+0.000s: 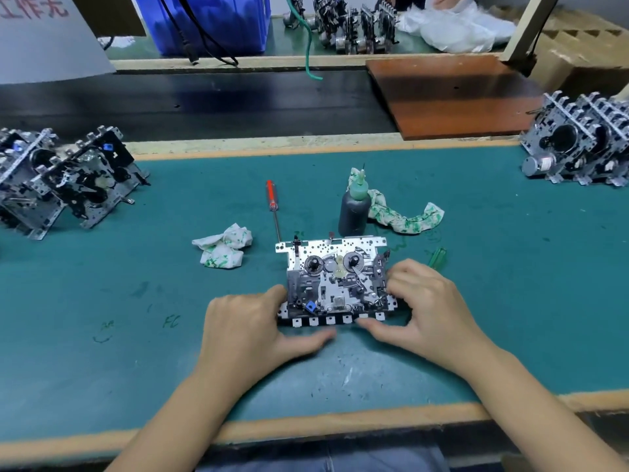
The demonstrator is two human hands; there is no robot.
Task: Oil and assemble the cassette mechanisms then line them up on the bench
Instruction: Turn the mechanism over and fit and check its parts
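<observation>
Now, from the head view, a flat perforated-metal cassette mechanism (335, 281) lies on the green felt table (136, 301). The left hand (253, 330) and right hand (427, 306) flank it, fingers (396, 279) curled, gripping its side edges, thumbs beneath its tabbed near edge.

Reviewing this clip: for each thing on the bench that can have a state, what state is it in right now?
Cassette mechanism: flat on the mat, face up, held at both sides.
Left hand: grips the mechanism's left edge.
Right hand: grips its right edge.
Oil bottle: upright, nozzle on, untouched.
Screwdriver: lying flat, unused.
Crumpled rag: stained green, left of the mechanism.
Left group of mechanisms: propped on edge.
Right group of mechanisms: standing in a row.
</observation>
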